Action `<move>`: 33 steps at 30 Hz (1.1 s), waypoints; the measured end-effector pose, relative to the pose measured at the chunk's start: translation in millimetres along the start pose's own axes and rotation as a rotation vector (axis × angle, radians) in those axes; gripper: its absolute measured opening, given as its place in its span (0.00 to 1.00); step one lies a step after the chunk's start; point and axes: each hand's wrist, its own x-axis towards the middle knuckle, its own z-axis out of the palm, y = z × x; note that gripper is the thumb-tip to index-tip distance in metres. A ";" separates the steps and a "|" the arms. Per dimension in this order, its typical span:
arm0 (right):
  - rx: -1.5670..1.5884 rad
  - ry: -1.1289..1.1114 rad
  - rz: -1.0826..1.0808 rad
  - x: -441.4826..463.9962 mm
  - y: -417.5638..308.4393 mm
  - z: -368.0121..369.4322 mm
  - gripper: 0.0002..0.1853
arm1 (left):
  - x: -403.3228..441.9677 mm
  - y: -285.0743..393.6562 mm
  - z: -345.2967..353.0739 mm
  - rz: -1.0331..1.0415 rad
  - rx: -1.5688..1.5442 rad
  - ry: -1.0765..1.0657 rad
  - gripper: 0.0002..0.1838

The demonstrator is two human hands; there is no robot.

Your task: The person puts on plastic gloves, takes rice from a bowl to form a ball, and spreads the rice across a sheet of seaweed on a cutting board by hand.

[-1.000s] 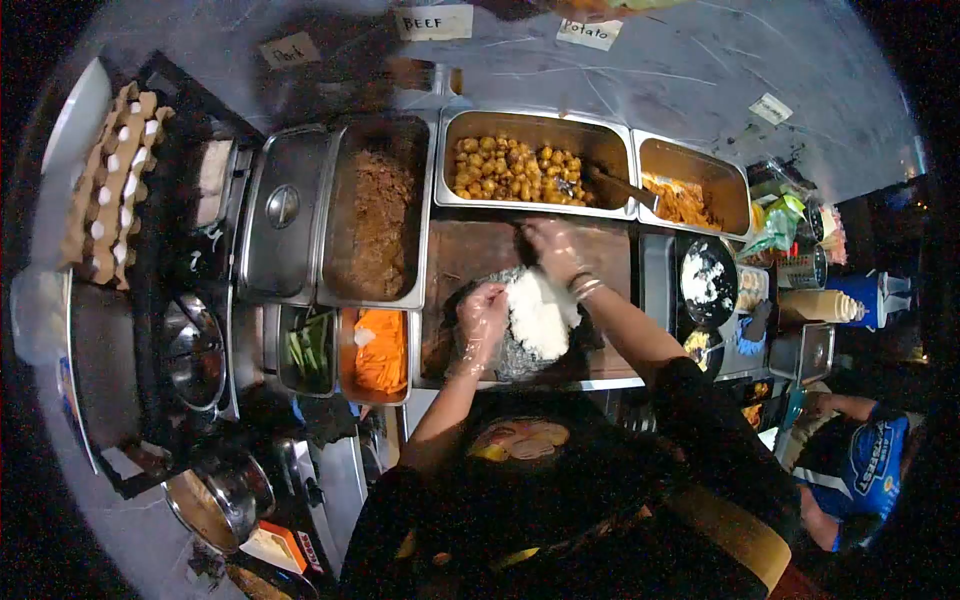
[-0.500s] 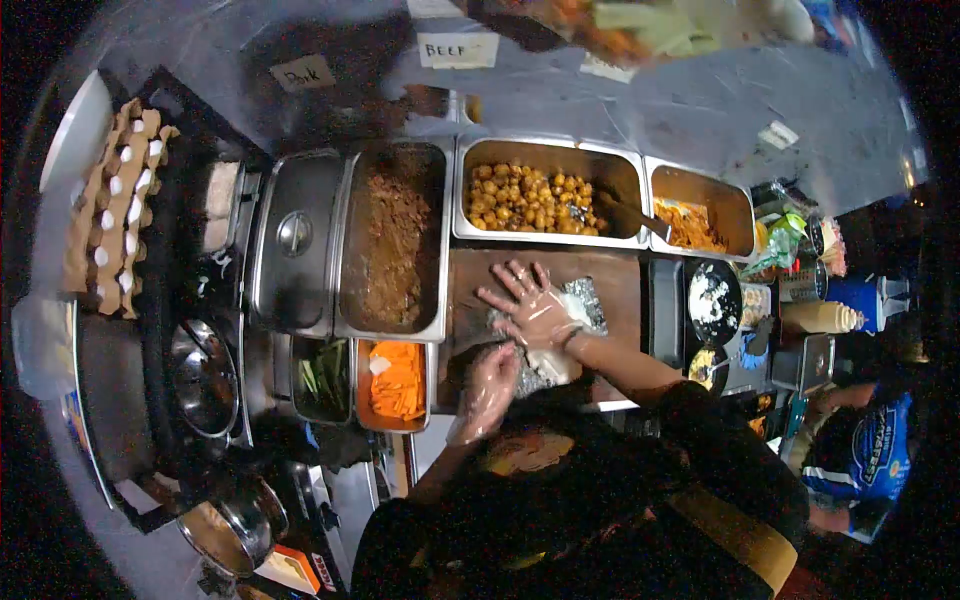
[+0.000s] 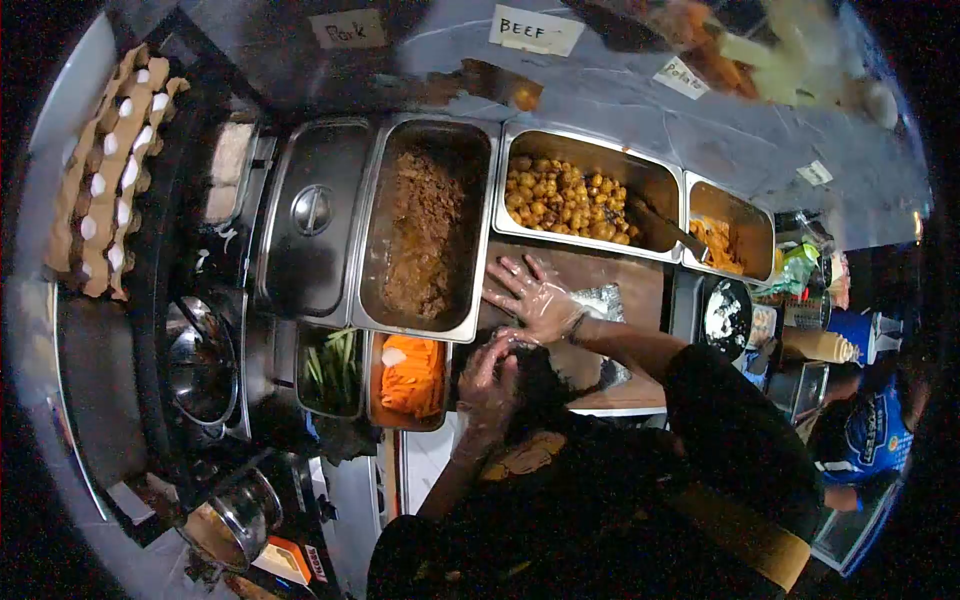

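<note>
My right hand point(image 3: 535, 302), in a clear plastic glove, is spread flat with its palm down over the brown board point(image 3: 640, 270), just in front of the metal pans. Near its thumb is my left hand point(image 3: 487, 378), also gloved, with its fingers curled; what they hold, if anything, is hidden. Crumpled foil point(image 3: 600, 298) shows to the right of my right hand and again below that wrist. A dark shape covers the middle of the foil, and no white rice can be seen on it.
Behind the board stand pans of small potatoes point(image 3: 565, 195) and orange food point(image 3: 718, 245). To the left are brown meat point(image 3: 425, 235), a lidded pan point(image 3: 310, 215), cucumber point(image 3: 335, 370), carrot strips point(image 3: 410, 378) and eggs point(image 3: 110, 180). A person in blue point(image 3: 870, 430) is at the right.
My right hand has come away from the far edge of the foil and spread open. The white rice, seen earlier, is now hidden. The whole view has shifted, with the pans further right.
</note>
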 end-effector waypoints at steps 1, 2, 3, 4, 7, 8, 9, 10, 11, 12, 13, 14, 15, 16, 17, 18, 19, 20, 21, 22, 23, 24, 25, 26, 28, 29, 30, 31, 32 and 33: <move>0.004 0.020 0.001 0.9 -1.5 1.5 0.41 | -1.8 0.3 -0.2 0.005 0.015 0.006 0.15; 0.016 0.011 0.021 3.6 -5.7 -3.1 0.40 | -12.8 -14.6 6.7 -0.004 0.062 0.039 0.18; 0.026 -0.023 0.050 6.6 -9.2 -6.2 0.39 | -13.2 -15.1 7.3 0.000 0.063 0.029 0.18; 0.017 0.015 0.054 8.8 -8.6 -1.7 0.39 | -11.7 -16.5 7.2 -0.013 0.106 -0.005 0.19; 0.041 0.075 0.136 17.8 -13.3 3.3 0.37 | -11.4 -7.8 11.2 -0.014 0.150 -0.029 0.24; 0.123 0.129 0.145 20.6 -11.4 6.0 0.36 | -8.3 2.8 10.3 0.007 0.202 -0.048 0.25; 0.202 0.183 0.149 22.4 -6.9 7.3 0.36 | -2.6 17.5 8.2 0.029 0.251 -0.063 0.26; 0.254 0.218 0.169 23.2 -0.6 8.0 0.33 | 3.4 27.7 8.9 -0.014 0.208 -0.098 0.27; 0.398 0.322 0.115 22.1 12.5 10.3 0.31 | 9.2 33.4 11.1 0.093 0.290 -0.067 0.27; 0.649 0.328 0.225 10.2 18.9 12.2 0.31 | 13.7 30.9 16.1 0.134 0.306 -0.068 0.27; 0.898 0.328 0.327 -8.1 27.5 12.9 0.32 | 19.9 23.9 24.8 0.176 0.317 -0.065 0.28; 1.026 0.450 0.514 -35.8 5.6 -43.5 0.28 | 26.0 16.3 36.1 0.180 0.309 -0.116 0.30; 1.063 0.507 0.561 -62.7 4.1 -56.1 0.27 | 35.4 10.9 46.7 0.144 0.377 -0.242 0.34; 1.036 0.539 0.643 -93.7 8.6 -50.9 0.28 | 43.2 8.9 62.2 0.190 0.457 -0.312 0.37; 1.131 0.568 0.603 -126.1 12.1 -56.7 0.29 | 49.2 6.8 80.2 0.232 0.535 -0.378 0.39; 1.162 0.632 0.588 -153.7 10.6 -56.0 0.32 | 56.9 -0.4 97.1 0.366 0.603 -0.440 0.42; 1.185 0.603 0.711 -173.6 0.9 -70.4 0.34 | 65.8 -5.5 112.8 0.500 0.671 -0.498 0.45; 1.118 0.733 0.632 -198.0 -1.5 -61.3 0.34 | 74.3 -2.4 127.5 0.483 0.731 -0.614 0.46; 1.117 0.731 0.626 -214.1 -8.6 -56.5 0.34 | 78.4 0.6 137.4 0.481 0.733 -0.608 0.46; 1.176 0.749 0.780 -227.4 -17.0 -51.7 0.33 | 81.7 2.7 145.9 0.574 0.722 -0.587 0.45; 1.233 0.766 0.939 -237.6 -23.6 -46.8 0.33 | 85.6 4.2 152.4 0.666 0.710 -0.568 0.45; 1.240 0.765 0.942 -244.8 -27.6 -38.5 0.33 | 89.1 8.0 155.6 0.699 0.727 -0.655 0.46; 1.275 0.813 0.950 -251.7 -32.5 -27.4 0.32 | 90.3 10.6 156.9 0.691 0.729 -0.667 0.46; 1.310 0.856 0.959 -259.1 -40.1 -19.8 0.32 | 90.3 10.9 158.1 0.700 0.735 -0.721 0.46; 1.342 0.916 1.034 -256.0 -54.3 -23.8 0.29 | 97.6 17.2 166.5 0.721 0.740 -0.788 0.46; 1.379 0.951 1.039 -256.5 -59.7 -21.4 0.27 | 98.5 17.7 170.2 0.717 0.739 -0.796 0.46; 1.383 0.948 1.047 -255.4 -62.2 -20.1 0.27 | 100.8 18.2 174.1 0.737 0.700 -0.845 0.47; 1.401 0.967 1.036 -254.0 -63.8 -19.8 0.26 | 102.5 19.2 177.7 0.755 0.659 -0.891 0.48; 1.419 0.986 1.025 -254.8 -64.7 -20.1 0.24 | 102.8 21.3 180.4 0.777 0.640 -0.891 0.49; 1.421 0.985 1.030 -257.0 -64.9 -21.8 0.24 | 103.3 24.0 183.0 0.774 0.639 -0.896 0.49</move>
